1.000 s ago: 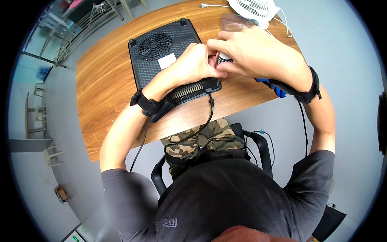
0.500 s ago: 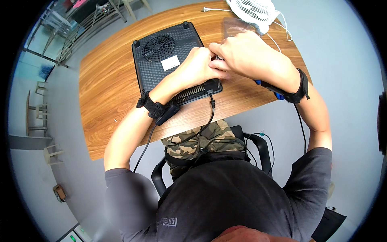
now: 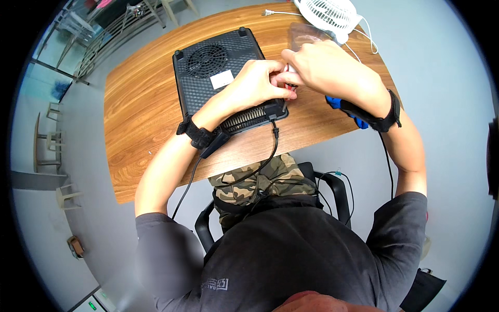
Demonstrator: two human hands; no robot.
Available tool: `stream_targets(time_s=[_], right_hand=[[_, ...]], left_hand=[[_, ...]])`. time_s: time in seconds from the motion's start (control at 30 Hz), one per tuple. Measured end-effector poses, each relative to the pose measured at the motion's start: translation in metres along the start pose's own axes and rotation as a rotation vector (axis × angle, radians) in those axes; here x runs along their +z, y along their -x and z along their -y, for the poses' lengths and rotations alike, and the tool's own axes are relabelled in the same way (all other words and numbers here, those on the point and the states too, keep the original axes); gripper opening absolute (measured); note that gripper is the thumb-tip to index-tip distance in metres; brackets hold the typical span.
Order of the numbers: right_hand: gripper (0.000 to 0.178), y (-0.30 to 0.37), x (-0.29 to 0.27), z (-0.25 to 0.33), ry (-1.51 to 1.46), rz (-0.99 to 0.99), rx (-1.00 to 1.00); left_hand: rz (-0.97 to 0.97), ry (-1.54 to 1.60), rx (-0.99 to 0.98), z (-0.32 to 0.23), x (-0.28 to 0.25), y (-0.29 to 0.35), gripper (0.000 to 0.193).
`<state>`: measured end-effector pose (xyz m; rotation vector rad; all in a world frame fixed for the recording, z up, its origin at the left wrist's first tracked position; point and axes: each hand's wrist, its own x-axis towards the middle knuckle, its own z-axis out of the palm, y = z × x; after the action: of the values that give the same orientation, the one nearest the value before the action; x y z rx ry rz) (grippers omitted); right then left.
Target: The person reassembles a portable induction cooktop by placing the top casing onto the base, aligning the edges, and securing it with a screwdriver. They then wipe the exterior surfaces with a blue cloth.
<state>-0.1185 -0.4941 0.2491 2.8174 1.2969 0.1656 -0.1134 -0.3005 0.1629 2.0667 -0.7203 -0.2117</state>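
Two hands: bare, brought together above the right-hand edge of the upturned appliance, with the fingertips meeting.
Left hand (image 3: pixel 260 82): fingers bent and thumb stretched toward the other hand; the near side of a small object is grasped between thumb and fingertips.
Right hand (image 3: pixel 318 66): fingers curled inward, and the same small object (image 3: pixel 291 68) is pinched from the opposite side.
Small object: held between both sets of fingertips, close to the appliance's right edge; white and red are shown in the gaps, the rest is covered by fingers, and its kind cannot be told.
Black appliance (image 3: pixel 235 52): laid underside up on the table, partly covered by the left hand and forearm; a round fan grille (image 3: pixel 207 60), a white label (image 3: pixel 222 79) and stubby feet are shown on its textured base.
Vent slots (image 3: pixel 244 120): set along the side nearest the person.
Black cord (image 3: pixel 275 136): attached at the near right corner and draped over the table edge toward the lap.
Wrists: each wrapped in a black strap, from which a thin cable is hung.
Blue item (image 3: pixel 333 102): partly hidden under the right wrist.
Clear plastic piece (image 3: pixel 302 34): placed beyond the right hand, beside a white fan (image 3: pixel 328 14).
Wooden table (image 3: pixel 140 104): everything described is supported by it or held above it.
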Motion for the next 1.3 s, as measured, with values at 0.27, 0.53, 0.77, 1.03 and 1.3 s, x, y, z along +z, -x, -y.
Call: stream_targets(time_s=[0.27, 0.53, 0.77, 1.03, 1.3], right_hand=[[0.039, -0.005, 0.002, 0.002, -0.019, 0.028, -0.002], [0.029, -0.002, 0.008, 0.0, -0.109, 0.017, -0.105], [0.034, -0.018, 0.01, 0.0, -0.037, 0.129, 0.001], [0.034, -0.002, 0.01, -0.013, -0.101, -0.054, -0.175], [0.039, -0.011, 0.01, -0.005, 0.023, 0.059, 0.012]], left_hand=[[0.039, 0.03, -0.031, 0.002, 0.001, 0.0, 0.026], [0.112, 0.023, -0.026, 0.003, -0.003, -0.001, 0.026], [0.015, -0.002, -0.114, -0.018, -0.006, 0.002, 0.032], [0.072, 0.013, -0.046, -0.001, -0.004, -0.008, 0.027], [-0.02, 0.085, 0.003, -0.009, 0.007, -0.004, 0.032]])
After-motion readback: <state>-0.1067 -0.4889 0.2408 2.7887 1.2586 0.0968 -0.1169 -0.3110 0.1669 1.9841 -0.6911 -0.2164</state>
